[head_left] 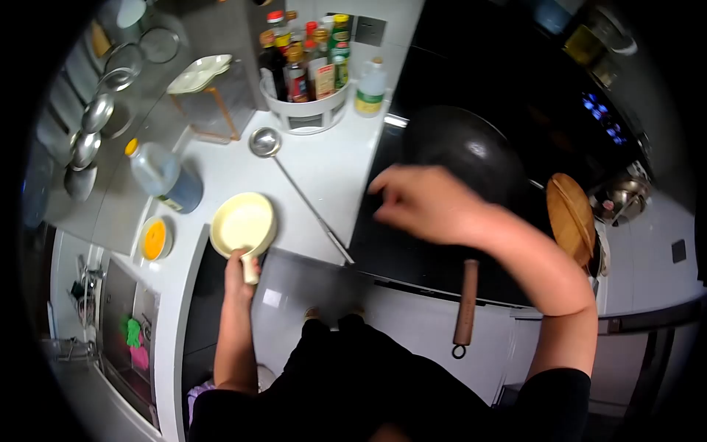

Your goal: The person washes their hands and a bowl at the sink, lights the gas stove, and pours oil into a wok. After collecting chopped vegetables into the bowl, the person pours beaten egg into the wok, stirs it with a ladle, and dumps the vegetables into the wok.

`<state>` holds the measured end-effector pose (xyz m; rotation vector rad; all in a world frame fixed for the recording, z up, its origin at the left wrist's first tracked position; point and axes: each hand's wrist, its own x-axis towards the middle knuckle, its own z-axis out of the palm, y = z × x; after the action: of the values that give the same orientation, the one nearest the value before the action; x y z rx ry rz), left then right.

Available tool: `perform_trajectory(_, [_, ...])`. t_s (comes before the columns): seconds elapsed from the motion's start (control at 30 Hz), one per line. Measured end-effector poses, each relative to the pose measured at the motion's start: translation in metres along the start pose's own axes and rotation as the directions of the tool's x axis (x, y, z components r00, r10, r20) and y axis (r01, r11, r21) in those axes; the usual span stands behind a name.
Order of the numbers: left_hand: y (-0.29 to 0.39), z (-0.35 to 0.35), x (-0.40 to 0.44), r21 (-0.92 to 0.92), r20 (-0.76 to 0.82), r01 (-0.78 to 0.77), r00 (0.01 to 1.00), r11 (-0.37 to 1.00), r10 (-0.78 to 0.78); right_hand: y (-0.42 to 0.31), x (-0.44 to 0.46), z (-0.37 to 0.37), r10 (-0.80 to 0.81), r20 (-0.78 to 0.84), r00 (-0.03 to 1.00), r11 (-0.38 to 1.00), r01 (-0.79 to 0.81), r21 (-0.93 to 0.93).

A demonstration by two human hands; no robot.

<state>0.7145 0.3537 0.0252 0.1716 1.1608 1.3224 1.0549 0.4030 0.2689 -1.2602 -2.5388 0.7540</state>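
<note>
My left hand (237,274) is wrapped round the short handle of a cream-coloured handled bowl (243,221), which is at the counter's front edge. The bowl's inside is pale yellow; I cannot tell whether anything lies in it. Over the black cooktop, my right hand (423,202) is raised with its fingers curled in and slightly blurred. Whatever those fingers may hold is hidden. Just beyond that hand sits a dark wok (464,140), partly covered by it. The wok's wooden handle (465,306) points toward me below my forearm.
A long-handled ladle (305,195) lies on the white counter. Left of it stand a blue jug (166,177) and a small bowl of orange contents (155,239). Behind are a bottle rack (305,114) and a clear bottle (370,88). At right is a wooden lid (569,217).
</note>
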Motion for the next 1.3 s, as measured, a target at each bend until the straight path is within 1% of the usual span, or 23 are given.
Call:
perform_trajectory(0.03, [-0.001,0.002,0.003,-0.018,-0.016,-0.012,1.000,1.000,0.012,-0.001,0.021,0.037,-0.033,0.108,0.994,0.999,0.037,-0.040])
perform_trajectory(0.07, [-0.002,0.004,0.001,-0.038,-0.024,-0.012,1.000,0.999,0.011,0.000,0.044,0.074,0.066,0.282,0.957,0.995,-0.042,-0.089])
perform_trajectory(0.13, [0.003,0.012,-0.004,-0.045,-0.055,-0.009,0.998,0.999,0.006,0.021,0.081,0.146,0.240,0.408,0.881,0.954,-0.135,-0.268])
perform_trajectory(0.3, [0.012,-0.012,-0.014,-0.027,-0.057,0.008,0.998,1.000,-0.009,0.098,0.112,0.263,0.533,0.360,0.766,0.831,-0.393,-0.395])
perform_trajectory(0.37, [0.017,-0.023,-0.017,-0.007,-0.080,0.030,0.996,1.000,-0.031,0.099,0.108,0.277,0.562,0.346,0.751,0.811,-0.419,-0.409])
perform_trajectory(0.43, [0.022,-0.037,-0.013,0.032,-0.095,0.029,0.995,0.999,-0.026,0.077,0.103,0.260,0.549,0.298,0.781,0.833,-0.483,-0.271])
perform_trajectory(0.47, [0.022,-0.039,-0.013,0.159,-0.125,-0.058,0.989,0.986,0.078,0.077,0.105,0.258,0.571,0.350,0.743,0.765,-0.636,0.101])
perform_trajectory(0.5, [0.027,-0.038,-0.016,0.288,-0.137,-0.143,0.973,0.947,0.188,0.072,0.101,0.252,0.584,0.345,0.735,0.751,-0.650,0.113])
perform_trajectory(0.53, [0.034,-0.038,-0.018,0.411,-0.090,-0.245,0.947,0.878,0.307,0.062,0.097,0.240,0.514,0.405,0.756,0.592,-0.654,0.471])
perform_trajectory(0.57, [0.035,-0.051,-0.006,0.461,-0.070,-0.357,0.898,0.813,0.434,0.053,0.092,0.224,0.433,0.423,0.796,0.328,-0.576,0.749])
perform_trajectory(0.6, [0.039,-0.054,0.001,0.460,0.018,-0.571,0.771,0.680,0.636,0.032,0.082,0.192,0.446,0.417,0.792,0.309,-0.573,0.759])
perform_trajectory(0.63, [0.053,-0.041,-0.012,0.629,0.049,-0.621,0.631,0.467,0.774,0.013,0.069,0.157,0.458,0.412,0.787,0.291,-0.571,0.767])
perform_trajectory(0.67, [0.068,-0.044,-0.010,0.769,0.053,-0.522,0.627,0.369,0.777,0.009,0.052,0.135,0.503,0.372,0.781,0.408,-0.593,0.694])
perform_trajectory(0.7, [0.078,-0.070,0.015,0.846,0.365,-0.498,0.286,-0.188,0.886,0.009,0.027,0.110,0.482,0.341,0.807,0.493,-0.572,0.656])
perform_trajectory(0.73, [0.089,-0.069,0.015,0.878,0.386,-0.406,0.287,-0.254,0.877,0.003,0.000,0.088,0.446,0.095,0.890,0.773,-0.436,0.461])
perform_trajectory(0.77, [0.102,-0.065,0.011,0.900,0.399,-0.305,0.287,-0.312,0.871,-0.010,-0.028,0.059,0.462,0.005,0.887,0.844,-0.442,0.304])
perform_trajectory(0.87, [0.129,-0.046,0.005,0.824,0.548,-0.334,0.263,-0.458,0.794,-0.042,-0.108,0.014,0.601,-0.244,0.761,0.789,-0.516,0.335])
perform_trajectory(0.9, [0.129,-0.045,0.006,0.824,0.547,-0.336,0.265,-0.456,0.794,-0.051,-0.127,0.009,0.582,-0.380,0.719,0.806,-0.448,0.388])
perform_trajectory(0.93, [0.129,-0.043,0.008,0.861,0.497,-0.311,0.344,-0.403,0.797,-0.050,-0.146,0.007,0.512,-0.509,0.692,0.856,-0.461,0.233])
perform_trajectory(0.97, [0.129,-0.040,0.010,0.891,0.447,-0.283,0.418,-0.354,0.791,-0.055,-0.160,0.000,0.616,-0.512,0.599,0.759,-0.624,0.183])
perform_trajectory(1.03, [0.122,-0.040,0.017,0.894,0.441,-0.288,0.445,-0.342,0.779,-0.050,-0.181,-0.001,0.625,-0.594,0.507,0.577,-0.812,-0.085])
perform_trajectory(1.1, [0.114,-0.037,0.023,0.844,0.525,-0.339,0.367,-0.415,0.768,-0.033,-0.201,0.003,0.658,-0.561,0.502,0.533,-0.837,-0.125])
perform_trajectory(1.3, [0.098,-0.008,0.024,0.832,0.530,-0.406,0.376,-0.378,0.760,0.005,-0.216,0.025,0.704,-0.437,0.560,0.548,-0.820,-0.167])
